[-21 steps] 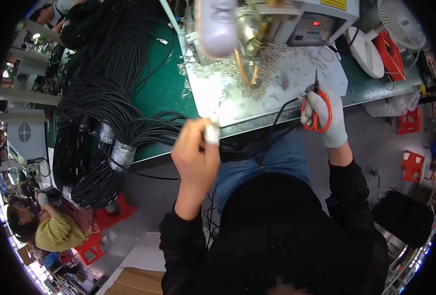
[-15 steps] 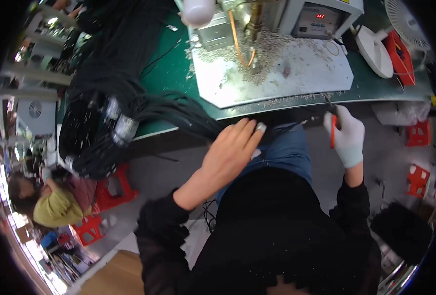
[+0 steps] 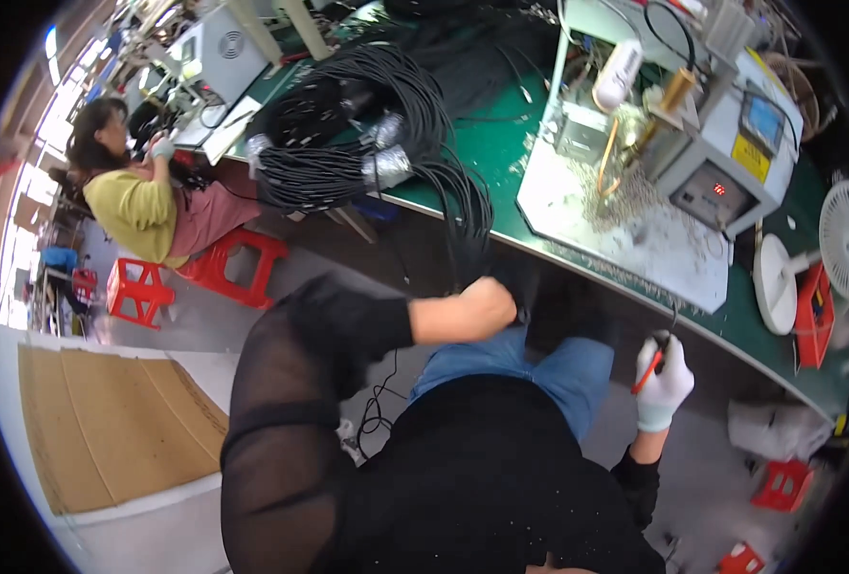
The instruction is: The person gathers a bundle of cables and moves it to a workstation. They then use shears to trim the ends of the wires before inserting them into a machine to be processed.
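Two hands worked below the green table (image 3: 501, 153): the left hand (image 3: 487, 308) clamped on black cables (image 3: 463, 220) at centre, the gloved right hand (image 3: 664, 387) gripping red-handled cutters (image 3: 649, 368). A hard tug could likely drag the bundle off.

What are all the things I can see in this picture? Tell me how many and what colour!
cable bundles: many, black, piled on the bench's left part
bench: one, green top, across the upper picture
machine box: one, grey, on the bench at right
white mat: one, littered with small bits, before the machine
fans: two, white, far right
stools: several, red, on the floor
cardboard sheet: one, brown, lower left
co-worker: one, yellow top, seated left
left hand: bare, by the hanging black cables
right hand: white glove, holding red-handled cutters
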Tool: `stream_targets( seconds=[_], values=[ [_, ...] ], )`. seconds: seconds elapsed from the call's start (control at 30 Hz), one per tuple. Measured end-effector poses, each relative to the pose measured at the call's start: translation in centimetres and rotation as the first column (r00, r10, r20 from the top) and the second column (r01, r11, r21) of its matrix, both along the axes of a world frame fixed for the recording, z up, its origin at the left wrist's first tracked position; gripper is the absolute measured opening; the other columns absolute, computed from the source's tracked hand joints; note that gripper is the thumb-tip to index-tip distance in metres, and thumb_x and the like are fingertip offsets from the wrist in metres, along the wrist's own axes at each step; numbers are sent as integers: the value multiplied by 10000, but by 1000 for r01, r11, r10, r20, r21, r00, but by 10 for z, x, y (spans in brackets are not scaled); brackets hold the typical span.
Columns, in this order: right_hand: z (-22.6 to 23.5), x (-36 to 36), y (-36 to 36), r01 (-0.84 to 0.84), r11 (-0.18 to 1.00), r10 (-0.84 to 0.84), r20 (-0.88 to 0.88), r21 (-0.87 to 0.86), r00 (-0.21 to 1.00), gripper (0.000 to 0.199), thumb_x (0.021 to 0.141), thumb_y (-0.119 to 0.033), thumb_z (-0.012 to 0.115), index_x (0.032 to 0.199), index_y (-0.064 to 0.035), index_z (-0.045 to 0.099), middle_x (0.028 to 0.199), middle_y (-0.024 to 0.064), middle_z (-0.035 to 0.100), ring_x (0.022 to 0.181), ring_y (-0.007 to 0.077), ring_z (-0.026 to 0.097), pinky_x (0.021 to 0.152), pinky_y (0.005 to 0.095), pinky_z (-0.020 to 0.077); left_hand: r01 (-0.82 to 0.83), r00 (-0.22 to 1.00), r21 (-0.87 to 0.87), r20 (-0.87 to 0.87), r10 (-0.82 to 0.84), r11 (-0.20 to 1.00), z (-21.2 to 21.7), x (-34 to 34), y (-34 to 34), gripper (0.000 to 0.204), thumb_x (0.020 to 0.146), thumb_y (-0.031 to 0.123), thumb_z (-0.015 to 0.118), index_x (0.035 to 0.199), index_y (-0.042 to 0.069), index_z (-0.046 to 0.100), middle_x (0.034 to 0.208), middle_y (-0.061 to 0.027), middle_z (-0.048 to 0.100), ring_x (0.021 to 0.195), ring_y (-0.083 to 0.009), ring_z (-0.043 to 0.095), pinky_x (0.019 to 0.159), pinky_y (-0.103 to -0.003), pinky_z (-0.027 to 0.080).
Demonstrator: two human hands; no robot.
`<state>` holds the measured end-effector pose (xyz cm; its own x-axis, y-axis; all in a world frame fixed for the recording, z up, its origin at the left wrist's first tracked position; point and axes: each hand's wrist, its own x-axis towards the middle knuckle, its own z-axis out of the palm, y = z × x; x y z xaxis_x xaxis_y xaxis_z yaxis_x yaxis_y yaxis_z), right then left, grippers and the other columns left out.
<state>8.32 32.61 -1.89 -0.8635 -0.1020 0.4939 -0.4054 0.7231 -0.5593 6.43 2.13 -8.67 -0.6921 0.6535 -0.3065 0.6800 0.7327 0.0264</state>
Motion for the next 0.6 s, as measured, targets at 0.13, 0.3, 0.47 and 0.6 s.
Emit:
stream_targets(
  seconds=[0.13,0.3,0.47,0.6],
  values=[
    [-7,-7,19,76,996,-81,-123,-48,989,111,819,-12,652,926,4,629,644,82,596,525,116,559,535,229,458,-404,889,625,96,448,668,124,61,-48,178,691,135,670,832,53,598,596,-127,563,572,-314,604,526,-378,468],
    [6,-27,0,4,1000,-5,-184,-6,983,121,795,-16,667,913,2,654,651,110,610,507,183,584,524,257,470,-243,584,884,462,667,-400,196,35,-155,149,948,180,528,940,31,534,558,19,435,436,-90,404,384,-256,284],
    [20,-61,-6,72,948,-60,-47,311,997,297,816,-105,681,1090,-1,635,713,109,634,595,224,634,577,284,487,-25,696,777,465,547,-629,231,-87,-283,250,947,217,504,801,15,509,540,8,407,434,-109,402,458,-337,413],
    [33,-86,11,292,898,-274,-100,329,956,429,803,-124,692,1206,-17,587,851,140,649,732,307,642,654,345,503,-146,301,861,509,807,-488,198,-198,-314,377,893,300,565,744,-46,589,579,-97,567,528,-243,591,591,-379,495]
  ],
)
